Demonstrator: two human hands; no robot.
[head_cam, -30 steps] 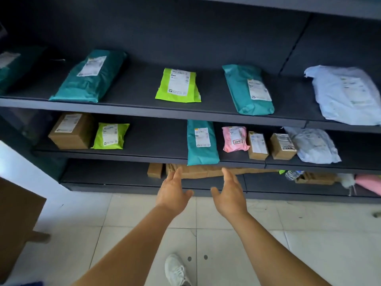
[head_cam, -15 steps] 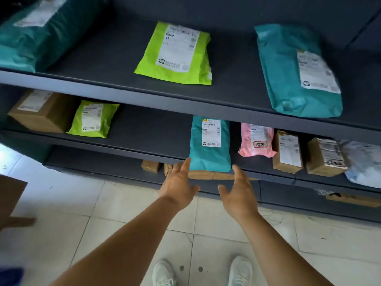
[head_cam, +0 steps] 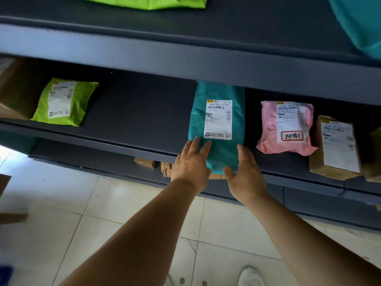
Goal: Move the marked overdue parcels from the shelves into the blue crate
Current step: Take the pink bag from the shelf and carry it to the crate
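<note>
A teal parcel (head_cam: 219,153) with a white label lies on the middle shelf (head_cam: 127,112) and overhangs its front edge. My left hand (head_cam: 190,164) touches its lower left side with fingers spread. My right hand (head_cam: 245,176) is at its lower right corner, fingers apart, thumb under the overhanging end. Neither hand has closed on it. Right of it lies a pink parcel (head_cam: 285,126) with a red-framed handwritten sticker on its label. A sliver of blue (head_cam: 5,274) shows at the bottom left; I cannot tell what it is.
A lime parcel (head_cam: 64,102) and a brown box (head_cam: 14,89) lie at the shelf's left. A brown paper parcel (head_cam: 336,149) stands at the right. The upper shelf (head_cam: 185,58) juts out just above. Cardboard boxes (head_cam: 145,163) sit on the bottom shelf. The floor is tiled.
I have come closer to the shelves, and both hands moved forward from in front of the shelf edge to the teal parcel's lower end.
</note>
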